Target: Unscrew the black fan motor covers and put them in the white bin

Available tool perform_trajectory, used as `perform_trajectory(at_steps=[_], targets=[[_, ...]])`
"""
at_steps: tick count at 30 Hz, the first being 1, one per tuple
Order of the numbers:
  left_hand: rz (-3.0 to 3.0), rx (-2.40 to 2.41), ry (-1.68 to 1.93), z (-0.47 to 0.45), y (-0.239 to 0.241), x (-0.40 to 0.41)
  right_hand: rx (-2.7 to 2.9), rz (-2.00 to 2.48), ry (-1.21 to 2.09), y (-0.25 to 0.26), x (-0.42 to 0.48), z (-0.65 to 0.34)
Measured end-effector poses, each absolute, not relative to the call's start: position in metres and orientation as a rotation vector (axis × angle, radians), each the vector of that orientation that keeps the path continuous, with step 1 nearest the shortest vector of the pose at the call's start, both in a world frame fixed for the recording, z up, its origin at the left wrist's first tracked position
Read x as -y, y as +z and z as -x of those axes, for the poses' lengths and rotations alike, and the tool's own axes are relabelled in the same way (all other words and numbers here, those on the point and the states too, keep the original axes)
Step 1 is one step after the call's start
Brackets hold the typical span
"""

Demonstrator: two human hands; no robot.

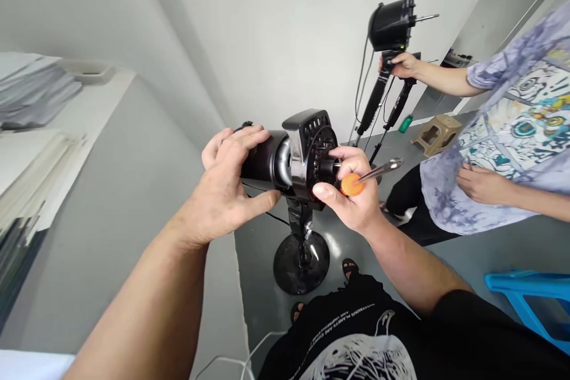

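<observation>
A black pedestal fan head without its blades stands in front of me. My left hand (231, 184) is curled over its rear motor cover (262, 157), thumb along the lower edge. Between that cover and the front housing (307, 154) a gap shows the silver motor (284, 160). My right hand (354, 190) is closed around a screwdriver (352, 184) with an orange handle, its metal shaft pointing up and right, away from the fan. The same hand's fingertips are at the threaded black collar (328, 167) on the fan's front; whether they pinch the spindle is hidden.
The fan's round base (301, 264) rests on the grey floor. At right, a co-worker's hand (403, 64) grips another bladeless fan (392, 24). A beige stool (437, 133), a blue stool (529, 288) and a green bottle-like object (405, 124) are nearby. Papers (40, 92) lie on the left ledge.
</observation>
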State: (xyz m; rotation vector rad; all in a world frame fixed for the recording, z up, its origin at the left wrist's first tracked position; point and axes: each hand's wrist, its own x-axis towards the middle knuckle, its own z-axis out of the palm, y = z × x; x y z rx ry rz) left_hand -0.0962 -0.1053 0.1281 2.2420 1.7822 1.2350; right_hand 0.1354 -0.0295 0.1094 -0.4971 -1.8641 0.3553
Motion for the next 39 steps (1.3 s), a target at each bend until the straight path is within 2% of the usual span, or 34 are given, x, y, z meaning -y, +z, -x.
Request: perform_trajectory(at_steps=[12, 18, 25, 31, 33, 36, 38, 39], targets=[[-2.324, -1.752, 1.294, 0.103, 0.115, 0.099, 1.734, 0.454, 0.176, 0.08, 0.009, -0.129], [-2.311, -1.762, 1.269, 0.104, 0.118, 0.102, 1.854, 0.383, 0.31, 0.086, 0.001, -0.142], [-2.254, -1.821, 1.246, 0.101, 0.12, 0.102, 1.768, 0.557, 0.442, 0.074, -0.01, -0.153], [-2.201, -1.734, 1.226, 0.106, 0.126, 0.111, 1.737, 0.571, 0.589, 0.091, 0.047, -0.172], [-2.048, -1.686, 1.383, 0.099, 0.131, 0.126, 1.805, 0.575, 0.727, 0.1, 0.073, -0.17], [-1.667, -1.546, 1.932, 0.065, 0.134, 0.156, 1.859, 0.592, 0.89, 0.108, 0.098, -0.154], [-1.5, -1.431, 2.019, 0.033, 0.132, 0.175, 1.895, 0.573, 0.984, 0.112, 0.106, -0.139], [-1.432, -1.411, 1.895, 0.019, 0.129, 0.183, 1.931, 0.54, 1.039, 0.112, 0.109, -0.132]])
